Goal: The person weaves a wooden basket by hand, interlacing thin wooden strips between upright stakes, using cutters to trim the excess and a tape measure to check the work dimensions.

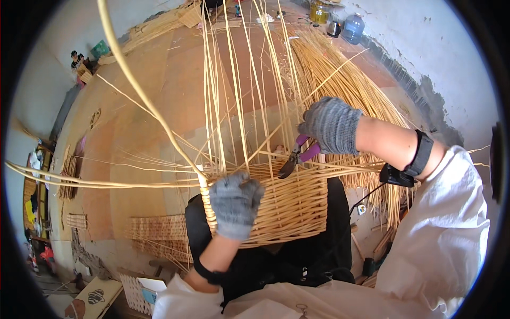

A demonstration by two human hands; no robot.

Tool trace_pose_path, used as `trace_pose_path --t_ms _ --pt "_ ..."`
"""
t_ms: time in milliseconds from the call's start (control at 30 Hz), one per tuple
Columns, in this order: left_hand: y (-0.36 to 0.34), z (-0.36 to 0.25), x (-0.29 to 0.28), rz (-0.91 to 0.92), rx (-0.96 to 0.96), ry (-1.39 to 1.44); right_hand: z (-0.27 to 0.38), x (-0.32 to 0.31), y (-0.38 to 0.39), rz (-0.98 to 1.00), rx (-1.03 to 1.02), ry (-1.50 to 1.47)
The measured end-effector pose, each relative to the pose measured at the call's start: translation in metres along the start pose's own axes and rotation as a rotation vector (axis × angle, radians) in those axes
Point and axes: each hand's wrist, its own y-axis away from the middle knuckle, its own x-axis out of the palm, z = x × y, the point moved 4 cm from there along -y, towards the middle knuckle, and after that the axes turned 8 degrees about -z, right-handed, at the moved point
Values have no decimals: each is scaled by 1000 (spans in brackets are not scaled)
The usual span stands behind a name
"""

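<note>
A half-woven wicker basket [289,212] rests on my lap, its side toward me closely woven. Long pale upright rods rise from its far side, and other rods stick out to the left and right. My left hand [234,206], in a grey knit glove, is closed at the basket's upper edge near the left corner; its fingertips are partly hidden. My right hand [332,126], gloved alike, is closed on pruning shears [308,152] with purple handles. Their dark blades point down and left over the rim. A thick rod [135,85] curves up from the left corner.
A large bundle of loose wicker rods [340,80] lies on the floor at the right. Woven panels [159,234] lie at the left. A blue water jug [353,29] stands by the far wall, and a seated person [78,63] is at the far left.
</note>
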Motion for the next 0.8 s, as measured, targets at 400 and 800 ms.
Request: trace_pose_path --t_ms 400,800 --pt "30 2 34 230 -274 -235 29 12 -96 737 -198 226" --pt "-22 -43 58 428 -9 56 1 -35 147 346 398 -600"
